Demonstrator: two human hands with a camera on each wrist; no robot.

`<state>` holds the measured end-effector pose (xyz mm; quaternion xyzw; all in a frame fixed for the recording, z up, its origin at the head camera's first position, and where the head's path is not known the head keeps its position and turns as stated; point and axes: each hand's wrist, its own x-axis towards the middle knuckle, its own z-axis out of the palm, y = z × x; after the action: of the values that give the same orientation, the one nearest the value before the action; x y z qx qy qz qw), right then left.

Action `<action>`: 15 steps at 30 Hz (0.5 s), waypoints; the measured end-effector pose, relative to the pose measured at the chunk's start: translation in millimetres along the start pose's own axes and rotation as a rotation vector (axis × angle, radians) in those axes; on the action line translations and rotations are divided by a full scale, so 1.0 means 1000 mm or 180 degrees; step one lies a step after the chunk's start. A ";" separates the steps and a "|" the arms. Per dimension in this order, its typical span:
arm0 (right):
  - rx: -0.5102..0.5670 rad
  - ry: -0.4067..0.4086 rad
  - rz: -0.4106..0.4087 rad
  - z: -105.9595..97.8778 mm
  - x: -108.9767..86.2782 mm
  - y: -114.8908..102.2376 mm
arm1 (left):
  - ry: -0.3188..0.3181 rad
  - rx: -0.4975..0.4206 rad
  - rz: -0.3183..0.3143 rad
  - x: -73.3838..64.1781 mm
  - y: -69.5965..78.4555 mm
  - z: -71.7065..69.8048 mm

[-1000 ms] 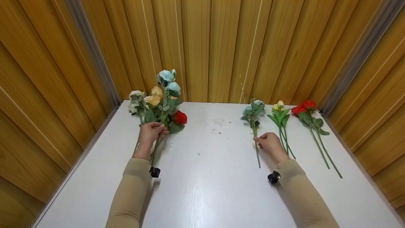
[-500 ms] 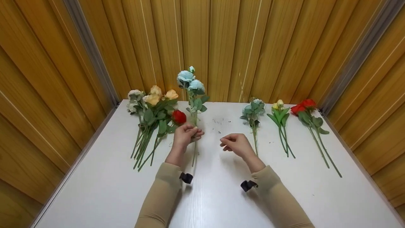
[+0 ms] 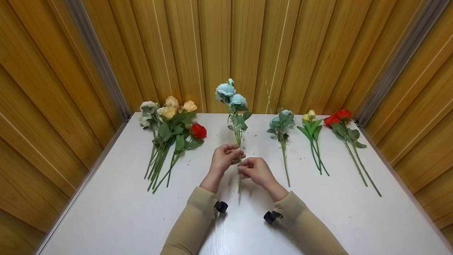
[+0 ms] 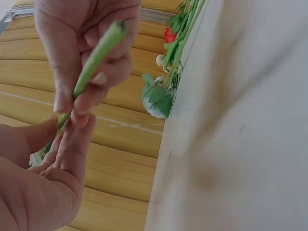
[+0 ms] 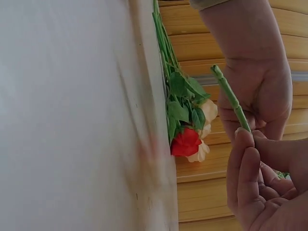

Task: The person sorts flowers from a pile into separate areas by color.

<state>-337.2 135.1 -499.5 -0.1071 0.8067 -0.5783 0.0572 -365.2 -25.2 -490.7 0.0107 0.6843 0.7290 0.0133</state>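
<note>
In the head view a light blue artificial rose spray (image 3: 226, 90) stands nearly upright over the middle of the table (image 3: 191, 219). My left hand (image 3: 223, 158) pinches its stem between thumb and fingers, below the leaves. Just lower down, my right hand (image 3: 255, 171) pinches the same stem. The cut end of the green stem (image 4: 98, 57) points toward the camera in the left wrist view, poking out past the right fingers. From the right wrist, the stem (image 5: 232, 98) juts out beyond my right fingertips (image 5: 244, 139), with the left hand (image 5: 260, 91) behind.
On the left lie cream roses (image 3: 168, 112), white flowers (image 3: 148, 106) and a red rose (image 3: 198, 131), stems gathered together. Toward the right are another blue flower (image 3: 283, 120), yellow tulips (image 3: 309, 116) and red roses (image 3: 338, 118). Wood-patterned panels (image 3: 212, 46) enclose the table.
My left hand has carried the blue rose spray from the left bunch to the middle. The right hand has left the other blue flower, moved left, and now pinches the spray's lower stem.
</note>
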 end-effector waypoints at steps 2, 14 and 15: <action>-0.0037 0.0014 0.0058 -0.011 0.002 0.001 | 0.0088 0.0288 0.0026 0.001 0.002 -0.011; -0.0460 0.0464 0.0574 -0.107 0.014 0.029 | 0.1134 0.1669 0.0023 -0.003 0.022 -0.108; -0.0488 0.0467 0.0616 -0.113 0.015 0.033 | 0.1228 0.1803 -0.0012 -0.003 0.022 -0.114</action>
<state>-379.4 246.1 -493.5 0.0096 0.8571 -0.5131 0.0452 -365.8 -140.7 -476.2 -0.1253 0.8495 0.4986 -0.1184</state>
